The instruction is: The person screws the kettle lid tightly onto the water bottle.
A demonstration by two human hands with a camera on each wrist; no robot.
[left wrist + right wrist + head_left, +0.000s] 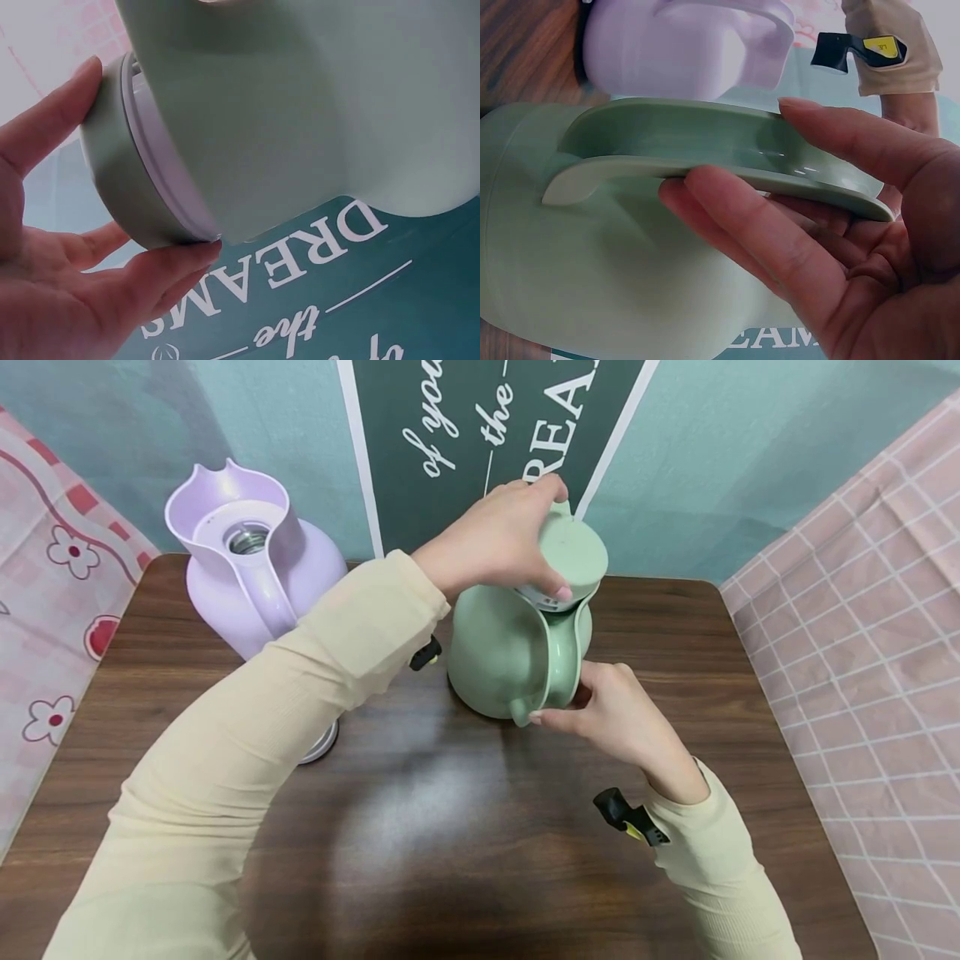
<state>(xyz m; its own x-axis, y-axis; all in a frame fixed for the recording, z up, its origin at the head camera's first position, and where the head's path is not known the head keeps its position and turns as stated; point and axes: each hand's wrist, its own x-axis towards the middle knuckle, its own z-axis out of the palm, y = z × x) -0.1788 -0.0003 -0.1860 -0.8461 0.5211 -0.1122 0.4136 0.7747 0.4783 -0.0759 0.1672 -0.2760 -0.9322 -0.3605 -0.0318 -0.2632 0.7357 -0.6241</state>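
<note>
A green thermos jug (495,647) stands on the wooden table near the back wall. My left hand (498,539) grips its round green lid (573,556), thumb on the near side and fingers around the far side. In the left wrist view, the lid's white lower ring (169,161) shows between the green cap and the jug's rim. Around the jug's handle (727,171), my right hand (626,718) curls its fingers, with the thumb along the handle's edge.
A lilac thermos jug (318,556) without a lid stands at the back left, its neck exposed. Beside it, a round silver-edged piece (322,745) is mostly hidden under my left sleeve. Behind the jugs hangs a dark green lettered panel (442,510). Pink checked cloth (877,610) borders the right side.
</note>
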